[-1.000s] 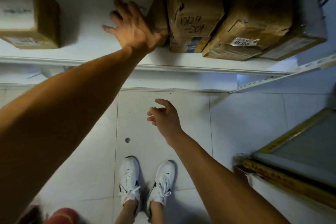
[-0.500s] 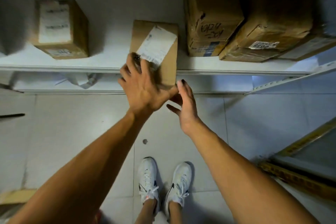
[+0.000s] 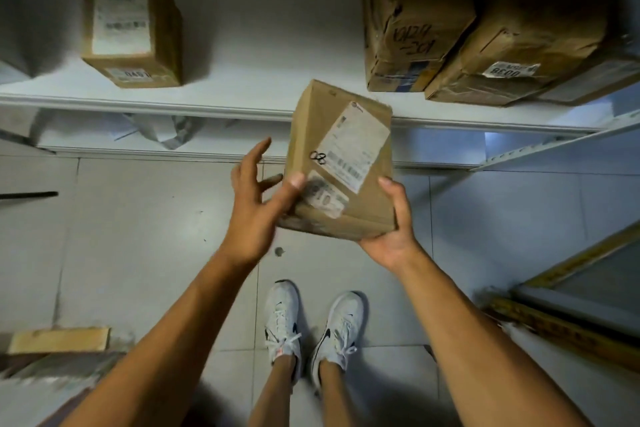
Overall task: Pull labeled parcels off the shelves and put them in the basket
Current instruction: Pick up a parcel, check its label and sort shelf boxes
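A brown cardboard parcel (image 3: 367, 209) with a white shipping label and a smaller sticker is off the white shelf (image 3: 173, 103) and in front of me above the floor. My right hand (image 3: 391, 243) grips its near right corner from below, thumb up the right side. My left hand (image 3: 256, 211) is at its left edge: the thumb rests on the top near the small sticker and the fingers are spread and straight. No basket is clearly in view.
On the shelf stand a labeled box (image 3: 131, 28) at the left and stacked creased boxes (image 3: 415, 17) at the right, one tagged 0038 (image 3: 519, 45). A yellow-edged frame (image 3: 571, 322) lies lower right. A wooden block (image 3: 59, 340) lies lower left. My shoes (image 3: 311, 326) stand on grey tiles.
The parcel was slid off the shelf by my left hand and has come toward me. My right hand rose and took hold of its near corner, and the left fingers have spread.
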A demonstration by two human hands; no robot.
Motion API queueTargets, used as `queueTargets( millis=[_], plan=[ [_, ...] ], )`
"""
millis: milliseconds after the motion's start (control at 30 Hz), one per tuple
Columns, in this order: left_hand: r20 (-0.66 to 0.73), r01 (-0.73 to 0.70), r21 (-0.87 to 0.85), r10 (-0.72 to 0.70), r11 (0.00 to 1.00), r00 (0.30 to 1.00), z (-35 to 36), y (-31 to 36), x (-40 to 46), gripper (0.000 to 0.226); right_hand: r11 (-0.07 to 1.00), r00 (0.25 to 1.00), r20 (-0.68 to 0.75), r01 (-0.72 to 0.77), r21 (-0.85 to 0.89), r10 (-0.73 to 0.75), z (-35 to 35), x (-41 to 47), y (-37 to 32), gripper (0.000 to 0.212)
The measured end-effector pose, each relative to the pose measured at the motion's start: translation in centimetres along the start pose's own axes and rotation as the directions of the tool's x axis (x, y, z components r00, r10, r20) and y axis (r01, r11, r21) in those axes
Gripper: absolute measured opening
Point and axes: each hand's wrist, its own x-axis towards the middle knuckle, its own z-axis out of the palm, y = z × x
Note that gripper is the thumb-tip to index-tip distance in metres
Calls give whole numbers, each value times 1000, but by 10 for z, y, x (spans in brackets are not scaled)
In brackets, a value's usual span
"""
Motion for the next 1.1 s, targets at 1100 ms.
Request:
queueTargets(
  millis=[1100],
  plan=[
    [342, 422, -52, -381, 905, 859, -17, -53, -32, 50, 339, 952, 118, 214, -916, -281, -80, -54, 14, 99]
  ],
)
